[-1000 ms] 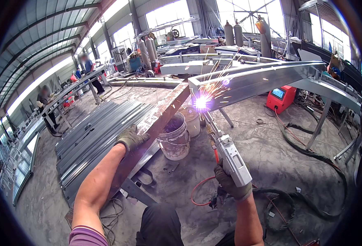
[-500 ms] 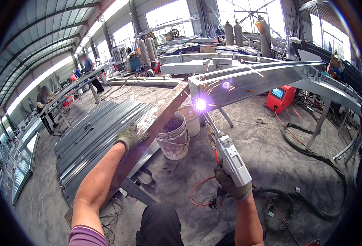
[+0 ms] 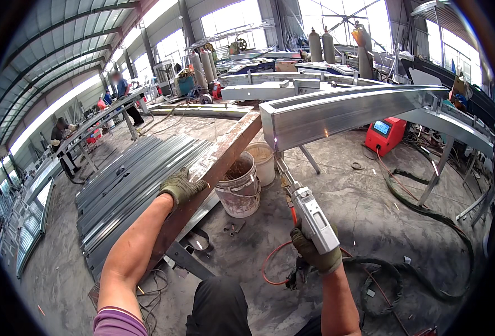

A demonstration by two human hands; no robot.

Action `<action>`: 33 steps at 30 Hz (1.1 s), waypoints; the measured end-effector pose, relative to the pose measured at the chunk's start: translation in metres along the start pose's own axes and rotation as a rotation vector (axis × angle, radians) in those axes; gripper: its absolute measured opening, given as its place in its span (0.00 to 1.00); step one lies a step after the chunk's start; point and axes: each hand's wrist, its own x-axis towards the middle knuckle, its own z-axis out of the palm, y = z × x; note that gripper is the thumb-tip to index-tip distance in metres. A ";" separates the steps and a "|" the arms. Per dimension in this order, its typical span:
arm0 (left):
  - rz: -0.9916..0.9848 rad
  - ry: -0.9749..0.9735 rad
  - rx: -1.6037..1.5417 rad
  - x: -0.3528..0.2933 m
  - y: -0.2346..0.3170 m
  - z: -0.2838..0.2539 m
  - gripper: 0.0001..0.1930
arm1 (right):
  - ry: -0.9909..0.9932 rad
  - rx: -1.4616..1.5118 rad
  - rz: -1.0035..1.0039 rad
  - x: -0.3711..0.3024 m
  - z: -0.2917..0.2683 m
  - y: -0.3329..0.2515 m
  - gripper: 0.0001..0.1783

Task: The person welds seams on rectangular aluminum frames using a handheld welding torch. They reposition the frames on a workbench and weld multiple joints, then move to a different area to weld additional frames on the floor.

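My right hand [image 3: 316,246], in a dark work glove, is wrapped round the grip of a silver handheld welding gun [image 3: 316,219]. The gun's slim nozzle points up at the lower near corner of a shiny rectangular metal beam [image 3: 337,117]; whether it touches cannot be made out. A faint violet glow shows at that corner, and sparks hang in the air. Gloved too, my left hand [image 3: 182,189] rests on a rusty brown steel beam [image 3: 225,159], thumb spread from the fingers, which reach toward its near edge.
Beneath the beams stand two dirty buckets [image 3: 238,193]. Grey metal profiles [image 3: 141,185] lie at left. A red machine [image 3: 384,133] sits at right, with dark cable [image 3: 454,224] looping over the floor. Gas cylinders [image 3: 365,53] stand behind. Two people [image 3: 118,89] are at a far-left bench.
The bright violet-white welding flare at the gun's tip has died away to a faint glow. Sparks are now scattered wider. Both hands have kept nearly the same place.
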 end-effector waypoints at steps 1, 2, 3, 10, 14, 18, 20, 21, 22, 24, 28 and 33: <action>0.002 0.004 -0.003 0.001 -0.002 0.001 0.58 | -0.019 0.003 0.021 -0.001 0.001 0.001 0.06; 0.005 0.009 -0.007 0.002 -0.004 0.002 0.58 | -0.031 0.058 0.054 -0.002 0.000 -0.002 0.07; 0.008 0.014 -0.010 0.002 -0.005 0.002 0.58 | -0.043 0.113 0.087 -0.003 0.000 -0.011 0.08; 0.006 -0.034 0.002 0.004 -0.004 -0.001 0.61 | 0.004 -0.010 -0.104 -0.001 0.000 -0.019 0.14; -0.003 -0.053 0.014 0.003 0.000 -0.001 0.63 | 0.058 -0.044 -0.093 -0.001 -0.006 -0.015 0.13; -0.003 -0.056 0.025 0.003 -0.003 -0.006 0.63 | 0.075 0.003 -0.046 -0.002 -0.005 -0.011 0.12; -0.003 -0.034 0.021 0.004 -0.004 -0.001 0.62 | 0.067 -0.020 -0.063 -0.002 -0.006 -0.012 0.12; -0.004 -0.023 0.019 0.003 -0.004 0.001 0.62 | 0.063 -0.028 -0.070 -0.002 -0.006 -0.010 0.12; -0.004 -0.030 0.021 0.003 -0.003 0.000 0.62 | 0.061 -0.036 -0.077 -0.002 -0.006 -0.008 0.12; -0.004 -0.045 0.023 0.002 0.001 -0.002 0.61 | 0.054 -0.055 -0.087 -0.002 -0.006 -0.007 0.12; 0.001 -0.010 0.018 0.002 -0.003 0.000 0.59 | 0.051 -0.066 -0.101 0.002 -0.004 -0.011 0.12; 0.011 0.035 -0.007 0.003 -0.004 0.003 0.55 | 0.146 -0.052 -0.193 0.011 0.003 -0.014 0.05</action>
